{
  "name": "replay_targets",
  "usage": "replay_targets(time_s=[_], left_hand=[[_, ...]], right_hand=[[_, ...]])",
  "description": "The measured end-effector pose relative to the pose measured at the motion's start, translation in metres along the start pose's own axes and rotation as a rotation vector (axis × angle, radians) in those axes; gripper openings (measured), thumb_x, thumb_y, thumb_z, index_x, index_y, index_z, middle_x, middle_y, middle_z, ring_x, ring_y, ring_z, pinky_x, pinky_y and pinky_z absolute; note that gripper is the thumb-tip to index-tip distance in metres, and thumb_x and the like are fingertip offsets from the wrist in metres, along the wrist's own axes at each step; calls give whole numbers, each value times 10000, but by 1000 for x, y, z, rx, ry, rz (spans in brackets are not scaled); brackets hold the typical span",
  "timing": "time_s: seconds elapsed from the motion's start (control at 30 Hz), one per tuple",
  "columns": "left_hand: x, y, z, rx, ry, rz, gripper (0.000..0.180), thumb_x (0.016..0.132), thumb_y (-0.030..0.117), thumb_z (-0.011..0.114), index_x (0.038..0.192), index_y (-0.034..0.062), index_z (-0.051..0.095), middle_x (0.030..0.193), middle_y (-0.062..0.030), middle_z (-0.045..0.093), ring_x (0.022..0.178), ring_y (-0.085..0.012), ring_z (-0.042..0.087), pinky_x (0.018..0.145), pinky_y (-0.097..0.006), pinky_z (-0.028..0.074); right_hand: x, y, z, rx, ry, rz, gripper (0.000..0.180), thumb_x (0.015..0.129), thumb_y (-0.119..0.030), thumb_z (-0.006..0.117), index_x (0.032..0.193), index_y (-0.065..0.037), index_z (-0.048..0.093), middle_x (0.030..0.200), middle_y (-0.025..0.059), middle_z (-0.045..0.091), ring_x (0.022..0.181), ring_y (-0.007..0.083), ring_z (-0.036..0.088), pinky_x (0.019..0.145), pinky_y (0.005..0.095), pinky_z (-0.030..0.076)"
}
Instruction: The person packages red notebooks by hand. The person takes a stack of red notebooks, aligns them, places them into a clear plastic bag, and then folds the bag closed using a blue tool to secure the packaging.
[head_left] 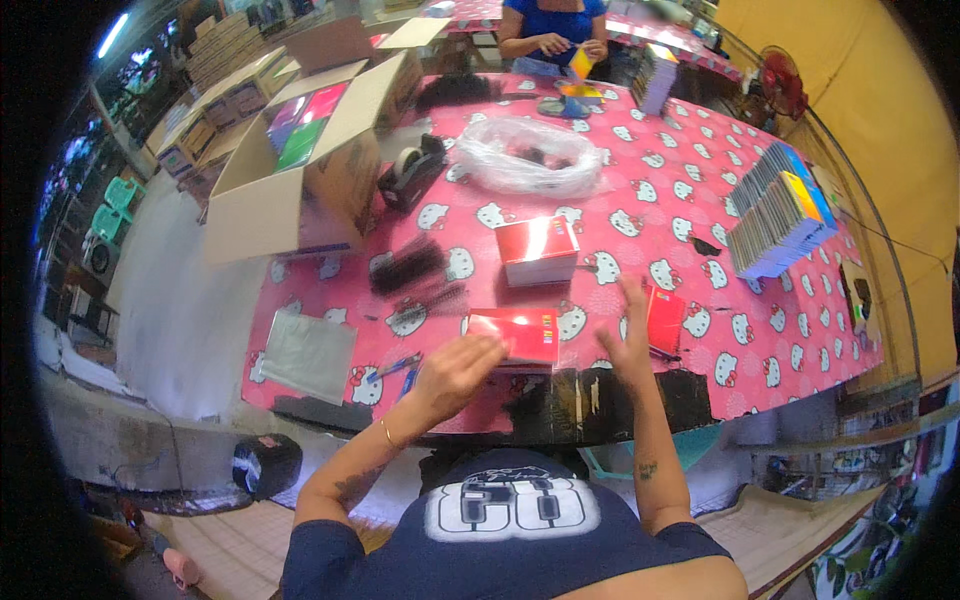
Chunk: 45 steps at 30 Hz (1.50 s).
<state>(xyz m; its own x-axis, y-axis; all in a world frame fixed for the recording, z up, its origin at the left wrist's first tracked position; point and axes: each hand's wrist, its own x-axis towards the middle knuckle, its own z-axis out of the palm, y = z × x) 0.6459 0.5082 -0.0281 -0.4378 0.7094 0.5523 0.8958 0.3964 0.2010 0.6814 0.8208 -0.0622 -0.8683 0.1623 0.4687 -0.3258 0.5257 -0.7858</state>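
A shiny red booklet (pixel 525 335) lies on the pink table just in front of me. My left hand (pixel 462 375) has its fingers pressed together at the booklet's left edge, gripping it there. My right hand (pixel 628 340) is raised to the right of it, fingers spread and holding nothing. Next to that hand lies a second red booklet (pixel 664 318), with a dark pen-like object (pixel 664 353) along its near edge. Farther away stands a small stack of red booklets (pixel 538 252). A clear plastic sleeve (pixel 308 352) and a blue pen (pixel 395 367) lie to my left.
An open cardboard box (pixel 270 215) with coloured packs stands at the left, beside a black tape dispenser (pixel 412 170). Black mesh (pixel 408 265), a clear plastic bag (pixel 530 160) and booklet stacks (pixel 775 235) are on the table. Across it, a person in blue (pixel 553 30) handles a yellow item.
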Motion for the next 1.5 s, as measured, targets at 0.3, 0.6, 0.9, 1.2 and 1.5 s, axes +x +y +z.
replay_targets(time_s=[0.3, 0.6, 0.9, 1.2, 1.5], left_hand=[[41, -50, -4, -137, 293, -180, 334, 841, 83, 635, 1174, 52, 637, 991, -145, 659, 887, -336, 626, 789, -448, 499], [-73, -148, 80, 339, -39, -351, 305, 872, 128, 617, 1148, 0, 605, 940, -144, 598, 876, -333, 594, 771, -409, 518], [-26, -110, 26, 48, 282, -504, 379, 922, 76, 558, 1295, 12, 537, 947, -160, 550, 854, -339, 582, 764, -405, 507], [-11, -43, -38, -398, 300, -455, 196, 899, 83, 699, 1089, 42, 718, 901, -94, 675, 777, -167, 653, 670, -284, 518], [-4, -41, -35, -306, 314, -466, 133, 892, 118, 698, 994, 42, 737, 775, -105, 656, 672, -219, 632, 613, -321, 498]], right_hand=[[2, -43, 70, 386, -232, 248, 566, 824, -11, 766, 1304, -85, 477, 1075, 51, 638, 1003, 138, 619, 876, 289, 511], [9, -62, 77, 407, -155, 293, 348, 809, 4, 769, 1131, -47, 647, 997, 27, 664, 935, 109, 615, 846, 268, 491], [12, -66, 80, 573, -235, 372, 210, 834, 40, 730, 1031, -30, 705, 982, 18, 698, 917, 88, 627, 833, 260, 502], [12, -67, 84, 535, -206, 354, 223, 831, 56, 726, 1033, -35, 701, 937, -3, 692, 882, 77, 625, 806, 246, 500], [10, -61, 83, 539, -214, 404, 216, 843, 64, 705, 1041, -23, 692, 945, 5, 697, 882, 73, 622, 802, 238, 503]])
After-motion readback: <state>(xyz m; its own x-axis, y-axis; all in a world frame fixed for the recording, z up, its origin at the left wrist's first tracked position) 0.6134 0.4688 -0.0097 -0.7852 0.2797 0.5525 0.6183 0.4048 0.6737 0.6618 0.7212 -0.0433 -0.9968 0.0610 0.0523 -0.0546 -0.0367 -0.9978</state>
